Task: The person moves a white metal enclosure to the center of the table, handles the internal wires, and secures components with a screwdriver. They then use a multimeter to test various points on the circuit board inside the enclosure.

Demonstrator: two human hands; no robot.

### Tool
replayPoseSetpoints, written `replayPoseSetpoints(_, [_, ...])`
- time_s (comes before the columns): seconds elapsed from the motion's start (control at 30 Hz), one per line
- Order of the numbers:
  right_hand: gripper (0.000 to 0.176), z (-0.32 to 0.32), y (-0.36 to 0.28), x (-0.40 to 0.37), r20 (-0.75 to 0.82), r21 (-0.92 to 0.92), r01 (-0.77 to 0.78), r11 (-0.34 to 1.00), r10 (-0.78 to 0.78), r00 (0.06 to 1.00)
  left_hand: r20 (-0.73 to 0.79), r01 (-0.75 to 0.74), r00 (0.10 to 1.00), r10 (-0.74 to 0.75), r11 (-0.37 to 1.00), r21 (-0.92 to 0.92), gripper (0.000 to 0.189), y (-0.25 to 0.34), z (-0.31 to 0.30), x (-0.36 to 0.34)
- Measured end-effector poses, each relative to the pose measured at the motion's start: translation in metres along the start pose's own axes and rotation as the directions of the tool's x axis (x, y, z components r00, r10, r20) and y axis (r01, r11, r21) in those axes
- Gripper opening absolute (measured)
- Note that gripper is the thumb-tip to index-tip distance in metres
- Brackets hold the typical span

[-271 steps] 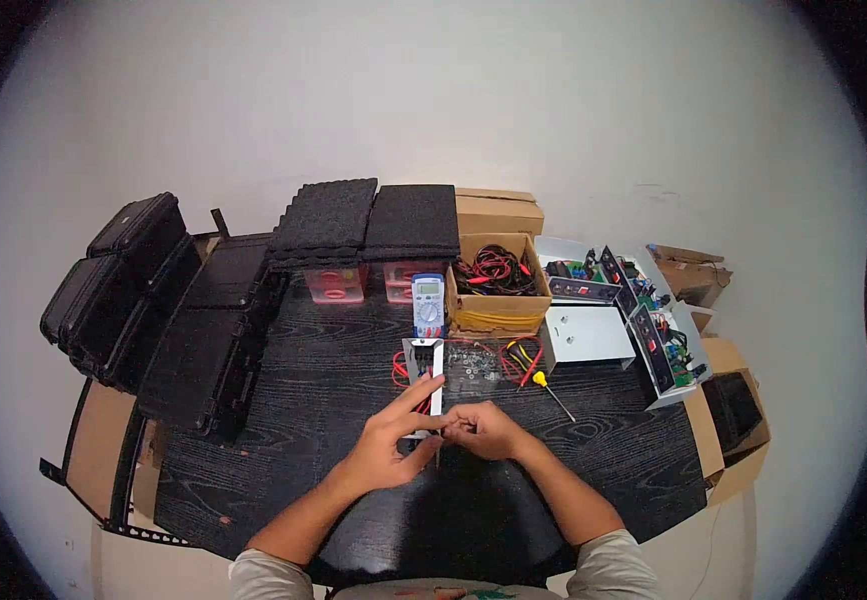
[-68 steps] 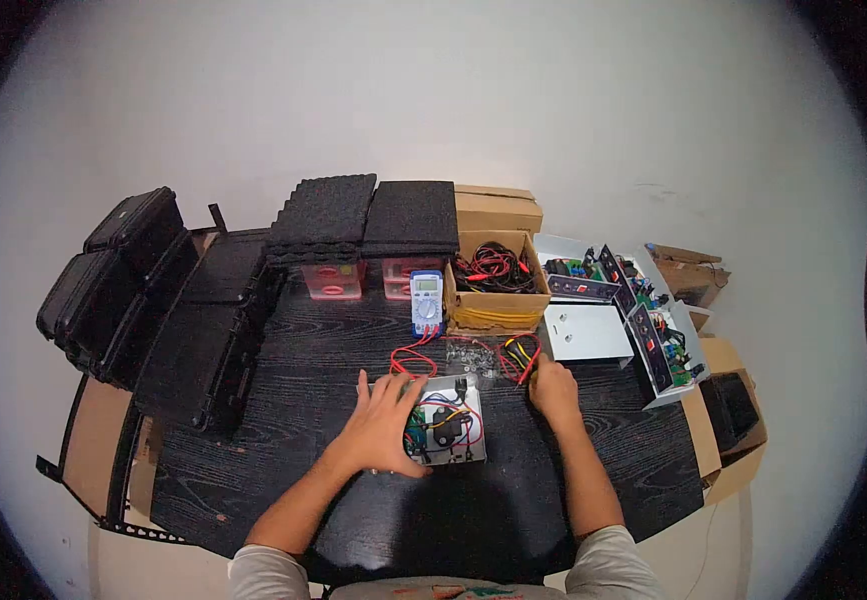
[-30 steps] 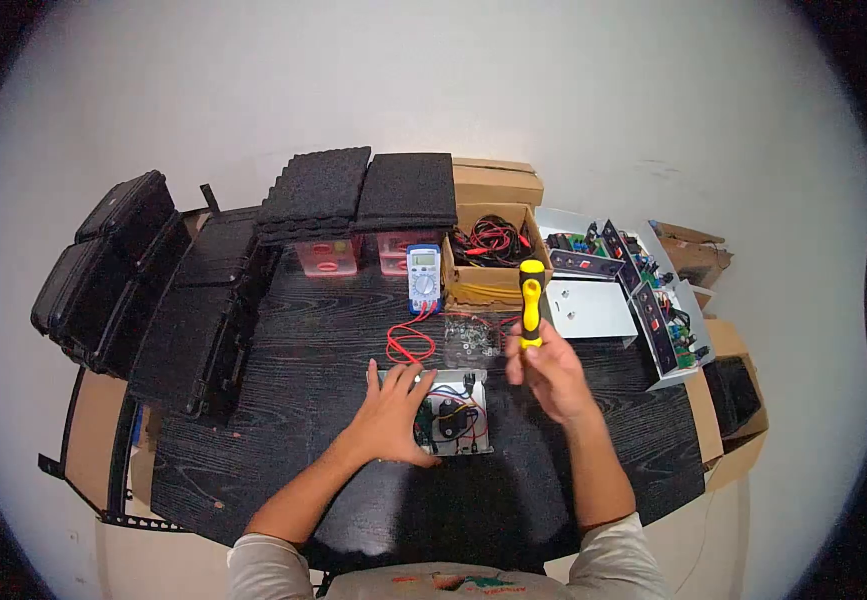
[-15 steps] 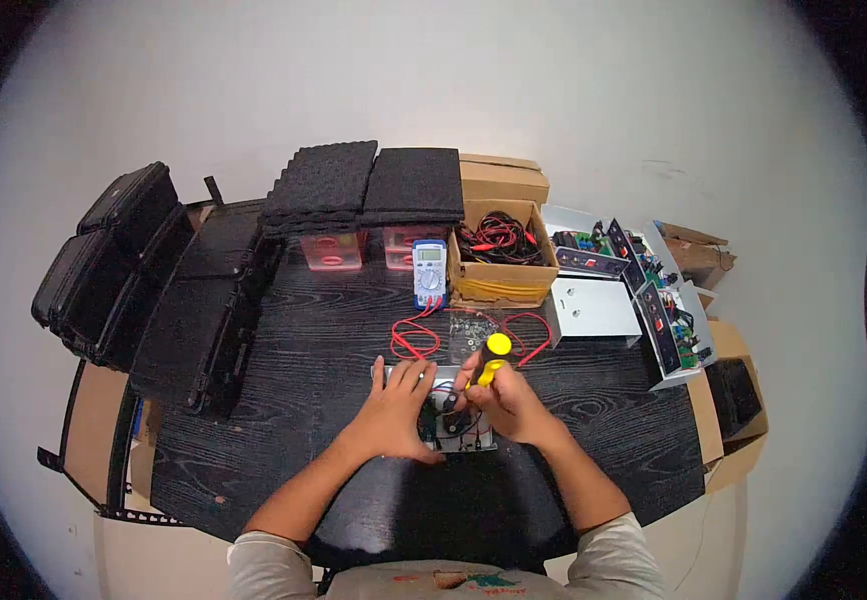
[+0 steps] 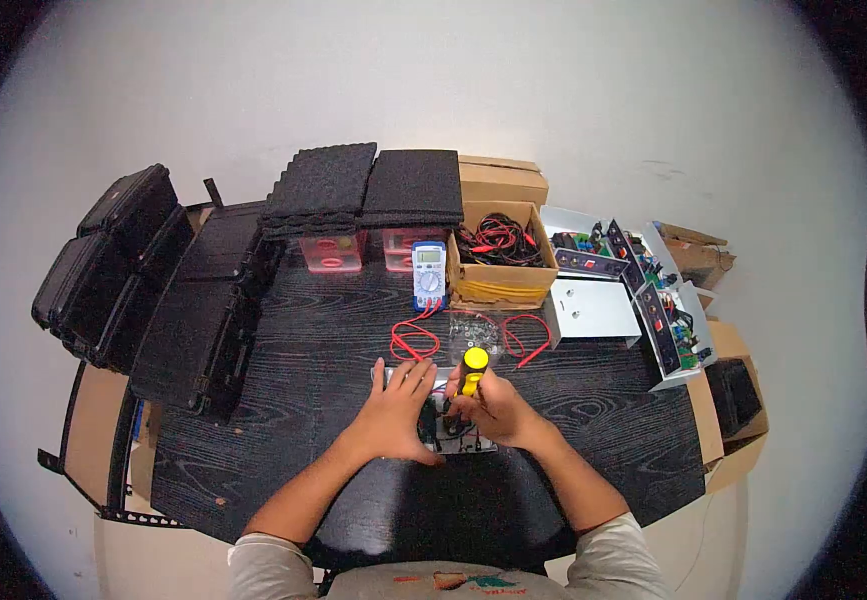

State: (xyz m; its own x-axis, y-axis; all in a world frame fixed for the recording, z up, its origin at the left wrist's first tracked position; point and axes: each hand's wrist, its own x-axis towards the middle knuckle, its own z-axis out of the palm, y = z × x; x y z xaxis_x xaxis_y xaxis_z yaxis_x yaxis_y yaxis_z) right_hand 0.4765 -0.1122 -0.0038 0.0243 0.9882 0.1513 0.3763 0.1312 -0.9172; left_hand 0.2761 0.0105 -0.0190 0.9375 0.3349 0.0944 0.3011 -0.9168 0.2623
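My right hand (image 5: 498, 408) is wrapped round the yellow and black handle of a screwdriver (image 5: 475, 362), held upright over an opened metal device (image 5: 465, 445) with wires and a circuit board inside. The screwdriver's tip is hidden by my hand. With fingers spread, my left hand (image 5: 393, 413) lies over the left side of the device. A clear bag of small screws and nuts (image 5: 473, 330) lies just beyond the device. Behind it stands a blue and white multimeter (image 5: 429, 275), with red test leads (image 5: 415, 342) curling on the table.
At the back are an open cardboard box of cables (image 5: 503, 285), black foam sheets (image 5: 413, 185) and red-fronted plastic drawers (image 5: 333, 252). Black hard cases (image 5: 188, 340) fill the left. On the right sit a white metal cover (image 5: 593, 310) and opened electronic units (image 5: 665, 330).
My right hand has moved the screwdriver to the left and slightly nearer to me, and its handle stands more upright. My left hand has stayed in place.
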Motion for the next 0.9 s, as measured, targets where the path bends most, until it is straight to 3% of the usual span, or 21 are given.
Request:
replayPoseSetpoints(0.13, [0.03,-0.001,-0.006,-0.001,-0.003,-0.034,-0.023,0.999,0.023,1.0,0.0,0.003,1.0,-0.003,1.0,0.006,0.145,0.001,0.0,0.0])
replayPoseSetpoints(0.33, [0.031,-0.015,-0.019,-0.008,0.113,0.014,0.062,0.998,-0.063,0.992,-0.004,0.002,1.0,-0.002,1.0,-0.003,0.145,0.001,0.0,0.0])
replayPoseSetpoints(0.43, [0.04,-0.02,-0.026,-0.01,0.124,-0.004,0.094,0.996,-0.093,0.988,0.004,0.005,1.0,-0.005,1.0,-0.009,0.145,0.0,0.001,0.0])
replayPoseSetpoints(0.63, [0.037,-0.007,-0.018,-0.009,-0.084,-0.047,0.099,0.994,-0.102,0.991,0.01,-0.005,1.0,0.005,1.0,-0.005,0.143,0.0,0.001,-0.001])
replayPoseSetpoints(0.73, [0.037,-0.009,-0.026,-0.007,-0.039,0.1,0.153,0.983,-0.149,0.988,0.014,-0.006,1.0,0.006,1.0,-0.011,0.143,0.001,-0.001,-0.001])
replayPoseSetpoints(0.83, [0.038,-0.021,-0.023,-0.007,0.132,0.028,0.234,0.972,-0.236,0.963,0.016,-0.001,1.0,0.001,1.0,-0.016,0.143,0.001,0.0,-0.001])
replayPoseSetpoints(0.9, [0.04,-0.019,-0.019,-0.007,0.102,0.073,0.19,0.979,-0.197,0.975,0.019,0.003,1.0,-0.002,1.0,-0.016,0.142,0.001,-0.001,-0.001])
